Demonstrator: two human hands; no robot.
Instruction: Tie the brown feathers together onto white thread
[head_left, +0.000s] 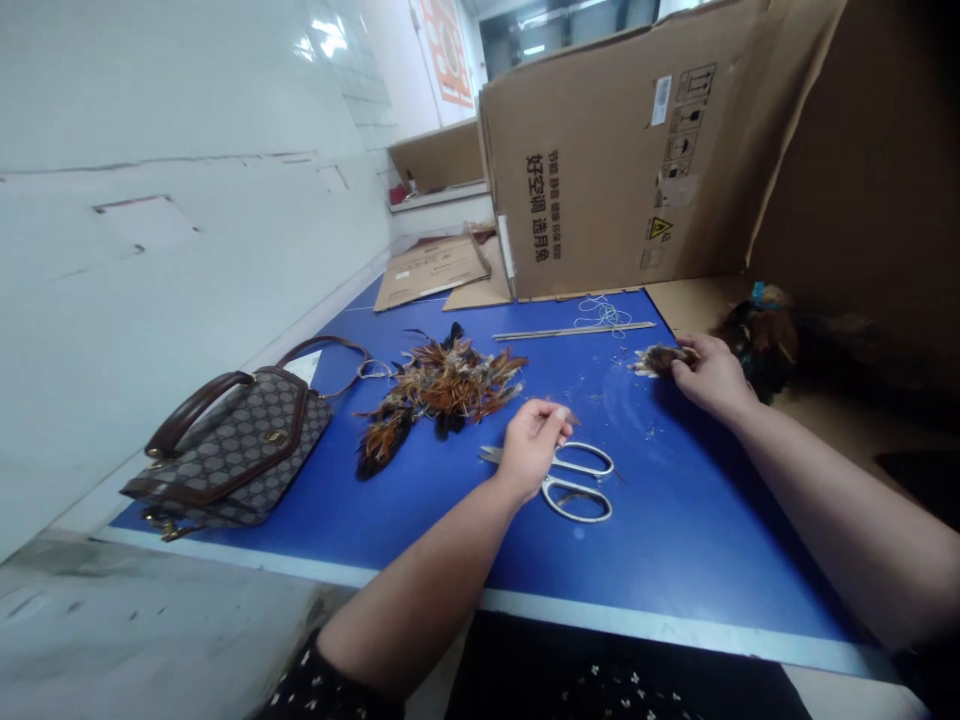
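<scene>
My left hand (529, 448) is closed in a pinch above the middle of the blue table, with a small brown feather (573, 418) poking out past the fingertips. Beneath it lie metal scissors (577, 508), their blades partly covered by the hand. My right hand (711, 378) grips a small bunch of brown feathers (661, 360) whose pale ends point left. To the left of my hands spreads a loose pile of orange, brown and black feathers (450, 380). Beside my right hand, dark feathers (765, 340) with a blue tie rest on cardboard.
A patterned handbag (247, 450) stands at the table's left. Thin sticks (574, 331) and tangled pale string (604, 312) lie toward the back. A large cardboard box (600, 170) rises behind the blue table (675, 540), with flattened cardboard (431, 275) to its left.
</scene>
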